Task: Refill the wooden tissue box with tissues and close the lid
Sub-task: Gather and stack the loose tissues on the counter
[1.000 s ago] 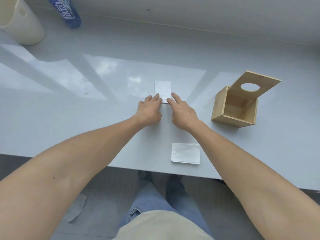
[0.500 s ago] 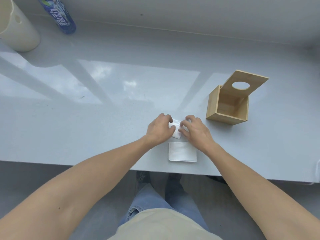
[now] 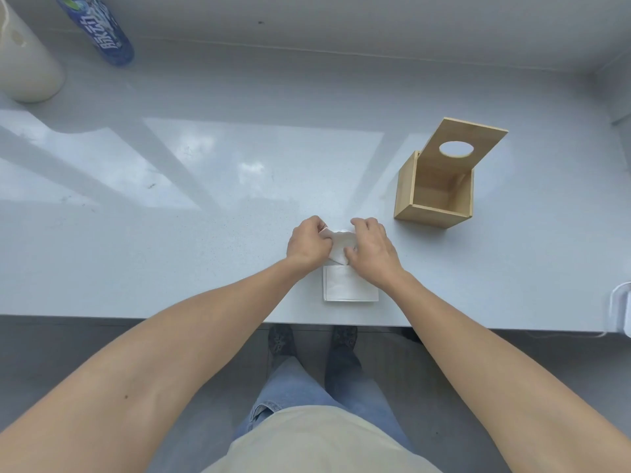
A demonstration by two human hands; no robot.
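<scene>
A wooden box (image 3: pixel 435 196) stands on a pale grey counter (image 3: pixel 205 233), its top open and its inside empty as far as the view shows. Its lid (image 3: pixel 461 145), a flat board with an oval hole, tilts up and back from the box's far edge. To the left of the box and a little nearer the person, both hands meet over a folded white tissue (image 3: pixel 339 242). The left hand (image 3: pixel 307 244) and the right hand (image 3: pixel 370 249) each pinch a side of it, fingers curled in, with the paper bunched between them. Just nearer the person than that tissue, at the counter's front edge, lies a flat stack (image 3: pixel 350 288) of more tissues, partly under the right wrist. The tissue looks very light, soft and limp; it would likely crumple or tear if squeezed hard, so a gentle hold along its folded edges seems best. The box looks stiff and steady, and the lid should probably be taken by its free top edge to swing it down. Far from the box, at the counter's back left corner, stand a cream container (image 3: pixel 24 63) and a blue bottle (image 3: pixel 102 32). The person's legs show below the counter.
</scene>
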